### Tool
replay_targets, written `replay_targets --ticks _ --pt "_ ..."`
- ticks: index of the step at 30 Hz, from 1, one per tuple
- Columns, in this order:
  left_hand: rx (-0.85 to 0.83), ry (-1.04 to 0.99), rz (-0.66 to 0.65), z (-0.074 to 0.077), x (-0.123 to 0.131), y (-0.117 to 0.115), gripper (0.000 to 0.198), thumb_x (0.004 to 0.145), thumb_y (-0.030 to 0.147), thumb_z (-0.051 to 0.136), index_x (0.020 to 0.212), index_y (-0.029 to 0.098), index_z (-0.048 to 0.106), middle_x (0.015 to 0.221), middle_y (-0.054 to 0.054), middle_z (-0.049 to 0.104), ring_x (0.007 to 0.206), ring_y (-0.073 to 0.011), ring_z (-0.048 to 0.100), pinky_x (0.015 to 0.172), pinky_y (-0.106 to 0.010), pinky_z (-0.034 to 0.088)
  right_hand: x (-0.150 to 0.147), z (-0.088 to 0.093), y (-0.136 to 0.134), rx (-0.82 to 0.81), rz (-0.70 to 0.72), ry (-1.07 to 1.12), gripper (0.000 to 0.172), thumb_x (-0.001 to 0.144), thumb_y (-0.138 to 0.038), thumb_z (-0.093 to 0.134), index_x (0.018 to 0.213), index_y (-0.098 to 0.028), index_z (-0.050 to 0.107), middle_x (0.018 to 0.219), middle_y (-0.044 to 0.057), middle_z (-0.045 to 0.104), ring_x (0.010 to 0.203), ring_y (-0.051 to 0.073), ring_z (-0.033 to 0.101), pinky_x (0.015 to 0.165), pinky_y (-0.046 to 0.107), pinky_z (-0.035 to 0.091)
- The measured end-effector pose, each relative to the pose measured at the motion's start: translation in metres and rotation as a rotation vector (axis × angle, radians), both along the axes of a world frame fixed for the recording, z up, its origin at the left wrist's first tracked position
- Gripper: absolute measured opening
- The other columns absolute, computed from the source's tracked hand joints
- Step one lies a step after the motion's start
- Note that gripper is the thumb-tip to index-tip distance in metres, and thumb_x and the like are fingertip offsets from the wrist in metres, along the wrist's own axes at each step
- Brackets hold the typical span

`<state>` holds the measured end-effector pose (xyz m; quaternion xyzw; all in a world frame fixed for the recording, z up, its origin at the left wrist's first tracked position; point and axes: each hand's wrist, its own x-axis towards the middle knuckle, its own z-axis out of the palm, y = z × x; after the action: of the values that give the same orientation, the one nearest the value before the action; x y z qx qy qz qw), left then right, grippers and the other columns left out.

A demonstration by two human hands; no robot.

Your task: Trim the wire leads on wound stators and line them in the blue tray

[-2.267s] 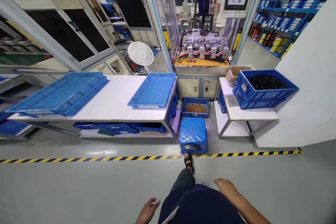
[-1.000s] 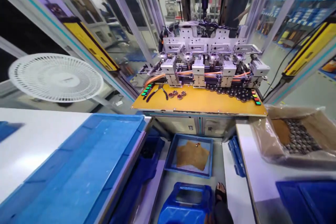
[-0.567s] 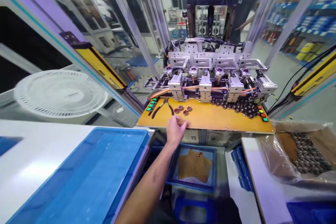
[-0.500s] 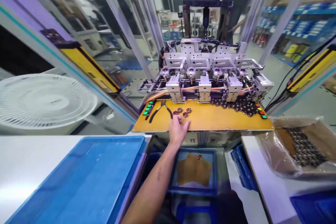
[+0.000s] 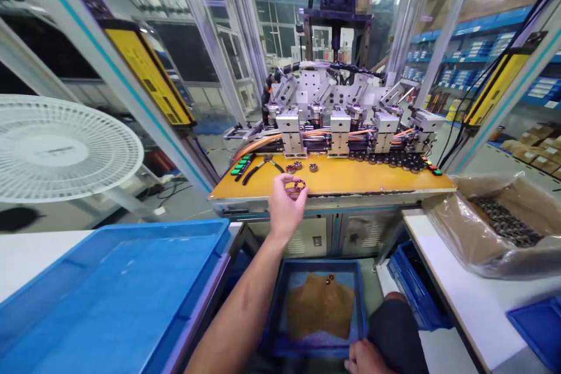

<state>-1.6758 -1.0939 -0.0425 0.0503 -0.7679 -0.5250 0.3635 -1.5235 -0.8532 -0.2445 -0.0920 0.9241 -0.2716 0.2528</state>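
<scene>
My left hand [image 5: 287,204] is closed in a pinch on a small dark ring-shaped part [image 5: 300,184], held just above the front edge of the yellow worktop [image 5: 346,178]. Three similar ring parts [image 5: 312,168] lie on the worktop beyond my fingers. Left of them rests a pair of pliers [image 5: 263,166] with dark handles spread apart. My right hand [image 5: 367,357] is low at the bottom edge, beside my knee. Its fingers look curled, and whatever may be inside them is hidden.
Behind the worktop stands a metal fixture [image 5: 339,123] with several stations. Dark round parts [image 5: 398,160] cluster at the right, near coloured buttons. A blue tray [image 5: 131,280] is at left, a lined box of parts [image 5: 456,234] at right, another blue tray [image 5: 362,304] below. A fan [image 5: 65,149] stands left.
My left hand has picked up one ring part from the group and drawn it back. My right hand has come into view. The fixture's upper plates have swung from level to tilted. The view has shifted.
</scene>
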Motion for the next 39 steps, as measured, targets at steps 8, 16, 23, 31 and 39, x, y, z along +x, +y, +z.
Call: replay_targets --ticks 8,16,23,31,39 --pt "0.166 0.228 -0.428 -0.013 0.203 0.036 0.054 0.08 0.004 0.071 0.121 0.023 0.042 0.11 -0.006 0.073 0.102 -0.0149 0.071 0.085 -0.026 0.059 0.0 0.216 0.011 -0.576 0.524 0.887 0.047 0.096 -0.013 0.051 0.142 -0.018 0.046 0.148 0.015 0.048 0.137 0.023 0.046 0.11 0.041 0.046" --pt "0.063 0.3 -0.44 -0.017 0.289 0.041 0.067 0.078 -0.008 0.068 0.13 0.026 0.044 0.119 -0.006 0.072 0.106 -0.0137 0.07 0.091 -0.023 0.057 0.052 0.273 0.002 -0.248 0.954 1.084 0.017 0.095 -0.01 0.052 0.102 -0.01 0.067 0.082 0.007 0.071 0.071 0.017 0.064 0.064 0.029 0.048" --pt "0.174 0.264 -0.39 -0.019 0.279 0.028 0.063 0.08 -0.005 0.068 0.129 0.027 0.044 0.117 -0.005 0.073 0.103 -0.0122 0.071 0.09 -0.022 0.057 0.073 0.251 0.002 -0.372 1.023 0.925 0.029 0.098 -0.009 0.038 0.092 -0.012 0.066 0.059 0.0 0.055 0.051 0.013 0.047 0.053 0.03 0.03" --pt "0.237 0.204 -0.569 -0.029 0.253 0.029 0.064 0.088 -0.008 0.054 0.138 0.031 0.041 0.13 -0.006 0.068 0.118 -0.0123 0.065 0.098 -0.021 0.054 0.028 0.217 -0.016 -0.885 0.39 0.258 0.039 0.08 -0.049 0.079 0.1 -0.019 0.066 0.086 0.003 0.067 0.078 0.015 0.062 0.072 0.026 0.048" --pt "0.252 0.209 -0.538 -0.033 0.24 0.035 0.068 0.082 -0.007 0.064 0.137 0.03 0.046 0.123 -0.007 0.068 0.107 -0.0138 0.069 0.09 -0.021 0.058 0.03 0.193 -0.06 -1.167 0.064 -0.095 0.026 0.085 -0.037 0.073 0.075 -0.018 0.058 0.072 -0.002 0.056 0.064 0.01 0.052 0.061 0.024 0.042"
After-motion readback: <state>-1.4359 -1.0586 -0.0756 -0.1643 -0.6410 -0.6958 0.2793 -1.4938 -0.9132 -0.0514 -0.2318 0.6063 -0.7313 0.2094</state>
